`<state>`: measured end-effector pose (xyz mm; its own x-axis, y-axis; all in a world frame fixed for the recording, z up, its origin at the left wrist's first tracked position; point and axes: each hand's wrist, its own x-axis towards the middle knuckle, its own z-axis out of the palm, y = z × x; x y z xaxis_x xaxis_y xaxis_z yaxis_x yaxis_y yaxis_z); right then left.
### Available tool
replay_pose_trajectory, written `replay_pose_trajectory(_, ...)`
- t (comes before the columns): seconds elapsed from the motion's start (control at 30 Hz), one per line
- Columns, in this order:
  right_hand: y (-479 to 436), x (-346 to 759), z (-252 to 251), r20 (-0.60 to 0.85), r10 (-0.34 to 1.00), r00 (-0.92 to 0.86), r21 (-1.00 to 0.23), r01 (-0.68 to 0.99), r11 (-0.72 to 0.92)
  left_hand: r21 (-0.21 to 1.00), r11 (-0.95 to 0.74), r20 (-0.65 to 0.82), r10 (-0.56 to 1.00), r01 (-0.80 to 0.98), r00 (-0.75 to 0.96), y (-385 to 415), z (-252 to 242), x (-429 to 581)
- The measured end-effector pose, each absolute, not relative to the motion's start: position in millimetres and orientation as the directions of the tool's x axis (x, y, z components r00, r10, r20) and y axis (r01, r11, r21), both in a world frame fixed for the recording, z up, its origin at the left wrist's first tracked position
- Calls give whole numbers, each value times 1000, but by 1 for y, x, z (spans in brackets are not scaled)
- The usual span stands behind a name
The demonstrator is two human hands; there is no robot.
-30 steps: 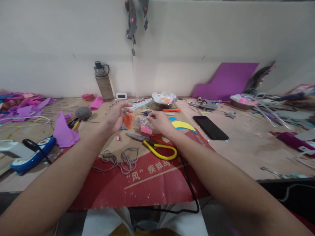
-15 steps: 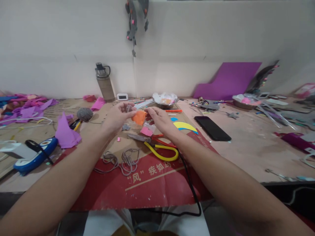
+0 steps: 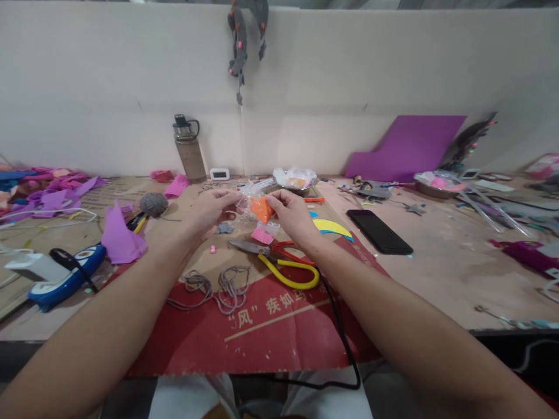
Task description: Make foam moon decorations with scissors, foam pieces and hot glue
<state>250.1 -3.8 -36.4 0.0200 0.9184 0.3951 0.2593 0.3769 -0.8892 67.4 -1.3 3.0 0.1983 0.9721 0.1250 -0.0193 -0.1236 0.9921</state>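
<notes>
Over the middle of the cardboard, both my hands hold a small clear plastic bag with a soft orange lump in it, possibly modelling clay. My left hand pinches the crinkled plastic on the left. At the right side, my right hand has thumb and finger pressed on the bag beside the orange lump. Just below lies a pink piece in clear plastic. Scissors with yellow handles rest nearer to me, with red-orange handles beside them. A grey felt star lies below my left hand.
Grey cord is loosely coiled on the red-printed cardboard. A black phone and yellow and blue crescents lie to the right. Behind stand a bottle and a metal bowl. Purple scraps and grey yarn lie left.
My hands have moved slightly apart, and more of the clear plastic shows stretched between them. The orange lump is now nearer my right fingers. The whole view has shifted a little.
</notes>
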Motion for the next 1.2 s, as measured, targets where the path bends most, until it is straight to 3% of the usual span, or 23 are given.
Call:
replay_pose_trajectory(0.1,-12,250,-31,549,825,135,-775,454,441,993,-121,121,973,-8,197,-2,1,70)
replay_pose_trajectory(0.17,-19,248,-26,594,790,152,-737,496,458,989,-143,146,969,-31,201,-1,-3,71)
replay_pose_trajectory(0.33,-21,239,-28,396,914,-83,-890,212,405,984,-170,180,943,-61,279,0,-15,77)
replay_pose_trajectory(0.43,-17,237,-33,358,930,-77,-923,118,365,986,-146,164,936,-78,311,-4,-17,80)
replay_pose_trajectory(0.73,-15,237,-34,345,936,-67,-925,147,351,991,-23,62,954,-135,294,-12,-11,83)
replay_pose_trajectory(0.93,-8,237,-43,347,938,-15,-930,125,346,983,-64,94,981,-173,171,-9,-14,84)
replay_pose_trajectory(1.2,-18,236,-32,337,940,-58,-939,53,340,989,-137,147,937,-53,318,-12,-14,85)
